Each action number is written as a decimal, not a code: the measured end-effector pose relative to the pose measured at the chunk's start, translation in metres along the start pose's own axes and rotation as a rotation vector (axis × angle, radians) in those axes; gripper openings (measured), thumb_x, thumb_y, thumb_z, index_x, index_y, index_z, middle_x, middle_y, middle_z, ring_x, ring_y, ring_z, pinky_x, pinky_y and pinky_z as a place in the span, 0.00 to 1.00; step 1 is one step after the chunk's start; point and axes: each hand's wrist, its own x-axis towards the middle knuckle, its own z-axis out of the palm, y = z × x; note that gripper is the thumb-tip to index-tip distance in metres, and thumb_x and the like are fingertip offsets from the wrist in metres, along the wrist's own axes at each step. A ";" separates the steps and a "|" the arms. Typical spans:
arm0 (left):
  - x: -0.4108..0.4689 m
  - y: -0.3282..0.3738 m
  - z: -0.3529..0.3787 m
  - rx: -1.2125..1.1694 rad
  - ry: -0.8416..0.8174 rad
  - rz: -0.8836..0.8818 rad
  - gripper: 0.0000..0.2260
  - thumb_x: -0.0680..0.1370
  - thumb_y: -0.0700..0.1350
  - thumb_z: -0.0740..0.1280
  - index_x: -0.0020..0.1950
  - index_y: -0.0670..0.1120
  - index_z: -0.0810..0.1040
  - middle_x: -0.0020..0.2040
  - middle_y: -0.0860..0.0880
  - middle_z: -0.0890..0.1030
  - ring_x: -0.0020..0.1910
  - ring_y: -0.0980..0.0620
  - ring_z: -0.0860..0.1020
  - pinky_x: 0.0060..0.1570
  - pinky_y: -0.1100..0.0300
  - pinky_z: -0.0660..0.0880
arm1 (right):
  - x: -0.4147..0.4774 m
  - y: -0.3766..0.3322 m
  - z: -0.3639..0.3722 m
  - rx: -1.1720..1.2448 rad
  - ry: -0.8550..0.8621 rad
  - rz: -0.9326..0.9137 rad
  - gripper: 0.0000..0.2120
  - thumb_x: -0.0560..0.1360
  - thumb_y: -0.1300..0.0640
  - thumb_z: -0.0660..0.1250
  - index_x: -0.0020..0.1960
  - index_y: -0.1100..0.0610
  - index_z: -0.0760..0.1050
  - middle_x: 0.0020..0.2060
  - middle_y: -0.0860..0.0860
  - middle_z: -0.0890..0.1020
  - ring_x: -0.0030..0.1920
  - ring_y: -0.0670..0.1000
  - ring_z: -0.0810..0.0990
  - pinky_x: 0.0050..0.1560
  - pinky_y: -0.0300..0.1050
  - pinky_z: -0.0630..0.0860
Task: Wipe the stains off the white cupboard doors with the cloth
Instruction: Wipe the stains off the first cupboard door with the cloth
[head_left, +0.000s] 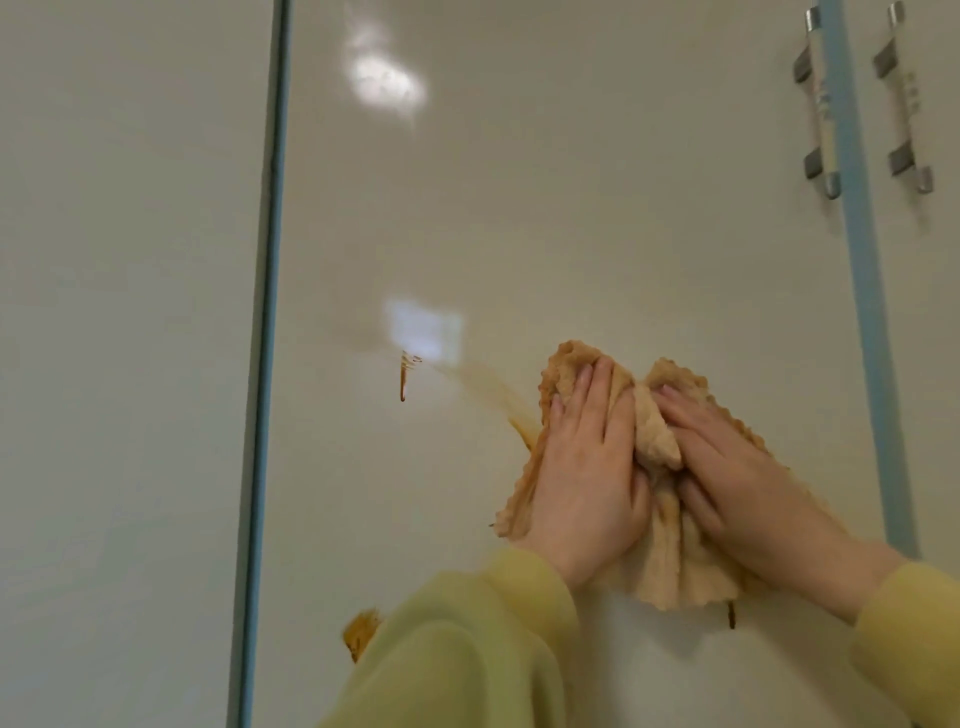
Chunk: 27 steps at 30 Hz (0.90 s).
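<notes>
Flat-fingered and holding nothing, my left grip (582, 467) and right grip (737, 467) press the cloth (662, 551) to the door (519, 208), so I should bear down evenly and sweep left across the smear (493, 389) to the drip (403, 382).

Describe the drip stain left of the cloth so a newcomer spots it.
On the wide middle cupboard door, look left of the cloth, just below the square light reflection. A brown drip hangs there: one thin vertical line, unlike the broad smear beside the cloth.
</notes>
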 end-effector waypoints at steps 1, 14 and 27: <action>-0.007 0.002 0.007 0.063 0.001 0.018 0.27 0.72 0.49 0.54 0.71 0.41 0.64 0.74 0.40 0.60 0.74 0.44 0.56 0.71 0.46 0.48 | -0.014 -0.003 0.004 0.026 0.024 0.042 0.25 0.72 0.58 0.54 0.69 0.61 0.63 0.67 0.53 0.66 0.72 0.47 0.58 0.72 0.42 0.53; -0.003 -0.034 0.005 0.370 -0.044 0.334 0.25 0.76 0.54 0.52 0.72 0.47 0.64 0.73 0.43 0.63 0.73 0.47 0.59 0.69 0.50 0.54 | -0.023 -0.017 0.043 -0.326 0.143 0.227 0.27 0.79 0.47 0.41 0.73 0.62 0.53 0.70 0.57 0.61 0.75 0.46 0.45 0.72 0.48 0.45; 0.036 -0.146 -0.088 0.433 0.084 0.265 0.27 0.76 0.53 0.52 0.72 0.41 0.62 0.72 0.40 0.63 0.72 0.43 0.62 0.69 0.48 0.54 | 0.123 -0.072 0.070 -0.395 0.218 -0.003 0.28 0.73 0.51 0.53 0.66 0.69 0.67 0.65 0.64 0.71 0.68 0.61 0.67 0.68 0.54 0.53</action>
